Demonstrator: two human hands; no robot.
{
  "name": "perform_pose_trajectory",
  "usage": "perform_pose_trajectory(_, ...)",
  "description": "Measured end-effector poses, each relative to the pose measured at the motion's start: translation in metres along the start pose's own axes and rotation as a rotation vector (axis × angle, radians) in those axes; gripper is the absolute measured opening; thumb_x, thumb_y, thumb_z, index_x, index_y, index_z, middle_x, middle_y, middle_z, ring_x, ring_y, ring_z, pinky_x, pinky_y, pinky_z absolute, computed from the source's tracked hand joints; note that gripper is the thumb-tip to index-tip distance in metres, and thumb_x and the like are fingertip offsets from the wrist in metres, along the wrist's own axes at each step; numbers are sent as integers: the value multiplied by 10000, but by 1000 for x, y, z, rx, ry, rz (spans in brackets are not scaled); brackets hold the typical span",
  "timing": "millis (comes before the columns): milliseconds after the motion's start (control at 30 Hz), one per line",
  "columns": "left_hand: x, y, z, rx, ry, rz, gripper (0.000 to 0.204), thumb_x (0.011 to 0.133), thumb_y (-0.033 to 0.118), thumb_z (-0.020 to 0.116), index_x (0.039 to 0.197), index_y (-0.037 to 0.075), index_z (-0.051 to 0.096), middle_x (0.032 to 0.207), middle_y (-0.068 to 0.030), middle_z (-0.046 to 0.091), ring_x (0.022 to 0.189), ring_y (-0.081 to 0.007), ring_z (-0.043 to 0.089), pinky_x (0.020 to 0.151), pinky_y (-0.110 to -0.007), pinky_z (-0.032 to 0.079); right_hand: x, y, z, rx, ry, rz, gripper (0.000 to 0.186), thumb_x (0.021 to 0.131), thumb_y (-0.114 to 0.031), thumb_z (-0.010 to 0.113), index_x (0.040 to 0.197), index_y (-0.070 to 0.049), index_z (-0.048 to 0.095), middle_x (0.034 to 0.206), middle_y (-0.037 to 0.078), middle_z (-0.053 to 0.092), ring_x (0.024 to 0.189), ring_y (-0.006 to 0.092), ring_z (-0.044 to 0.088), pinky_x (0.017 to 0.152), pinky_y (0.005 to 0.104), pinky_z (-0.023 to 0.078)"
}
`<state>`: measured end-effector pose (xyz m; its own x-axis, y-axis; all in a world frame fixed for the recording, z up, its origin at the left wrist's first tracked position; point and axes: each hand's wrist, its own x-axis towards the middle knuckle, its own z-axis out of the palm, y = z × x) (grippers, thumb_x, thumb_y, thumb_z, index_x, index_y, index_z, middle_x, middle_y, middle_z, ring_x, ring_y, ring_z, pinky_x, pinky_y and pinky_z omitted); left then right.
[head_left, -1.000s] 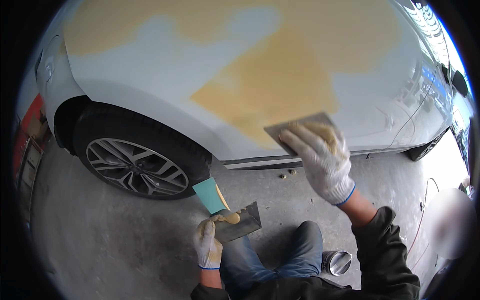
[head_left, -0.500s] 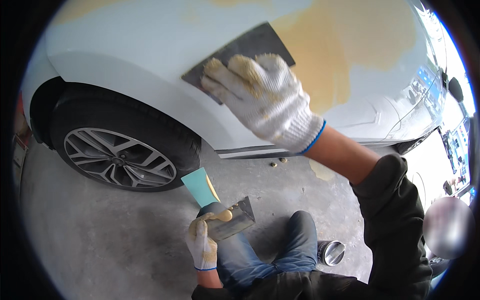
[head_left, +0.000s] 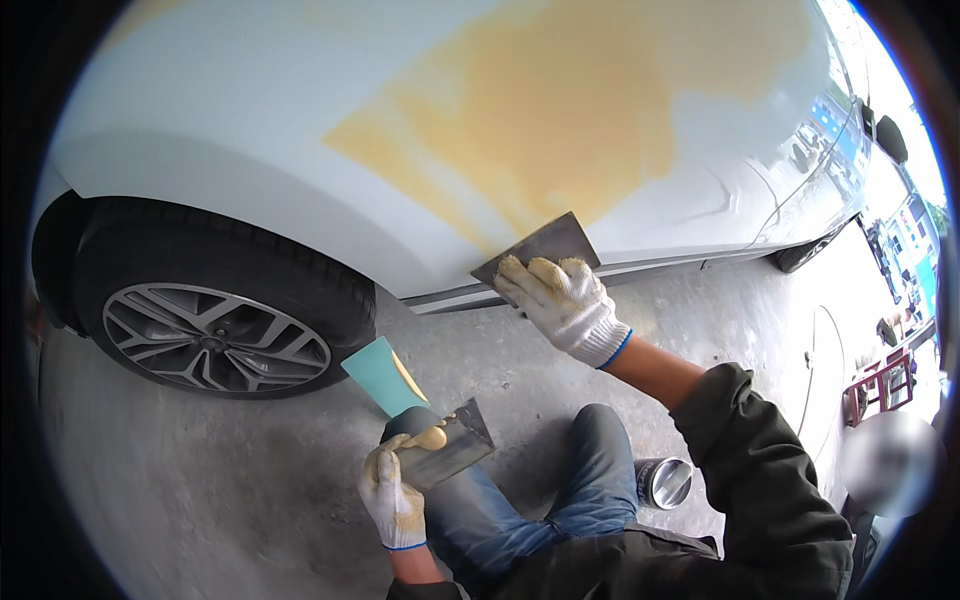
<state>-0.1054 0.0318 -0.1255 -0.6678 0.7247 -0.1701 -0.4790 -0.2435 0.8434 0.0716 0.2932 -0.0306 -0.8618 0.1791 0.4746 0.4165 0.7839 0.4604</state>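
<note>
My right hand, in a stained white knit glove, presses a wide dark putty spreader flat near the lower edge of a white car's body. Its fingers lie across the blade. Yellow putty coats the panel above, streaking down to the blade. My gloved left hand grips a grey metal putty spreader low over my left thigh, with a lump of yellow putty on it. Just beyond is a teal spreader with putty along one edge; whether the left hand holds it too I cannot tell.
The car's wheel stands to the left, beside the panel. Near my right knee an open can sits on the concrete floor. Farther right are a thin cable and a dark red frame.
My right hand has swept the dark spreader down the panel to its lower edge, leaving a broad yellow putty layer behind. The left hand keeps its hold, and the view has shifted slightly.
</note>
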Motion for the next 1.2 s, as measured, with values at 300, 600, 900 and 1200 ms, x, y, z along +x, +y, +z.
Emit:
perform_pose_trajectory(300, -5, 0, -6, 158, -129, 14, 340, 985, 234, 572, 1094, -84, 624, 1038, -137, 648, 969, -187, 603, 921, -303, 465, -49, -40, -50, 348, 41, 394, 388, 832, -39, 627, 1214, -85, 668, 1114, 40, 700, 1012, 170, 629, 877, 345, 499)
perform_pose_trajectory(600, 10, 16, 35, 453, -314, 131, 246, 964, 159, 563, 1003, -69, 646, 993, -114, 679, 896, -173, 625, 867, -304, 494, -93, -79, -84, 1641, -573, 679, 397, 999, -117, 564, 1396, -114, 556, 1111, 104, 697, 894, 60, 556, 833, 240, 483)
perform_pose_trajectory(900, 0, 31, 20, 163, -74, 168, 329, 965, 264, 598, 1071, -46, 616, 1041, -122, 628, 942, -205, 619, 853, -356, 530, -133, -82, -31, 1861, 55, 1525, 247, 959, -86, 612, 1148, 73, 623, 968, 37, 674, 855, 73, 586, 745, 236, 489)
perform_pose_trajectory(1200, -14, 39, 7, 198, -28, 137, 315, 973, 242, 575, 1087, -49, 617, 1027, -134, 632, 945, -213, 605, 866, -357, 515, -134, -115, -4, 1558, 438, 1679, 256, 903, -29, 639, 1158, -14, 660, 987, 47, 699, 881, 140, 654, 769, 276, 519)
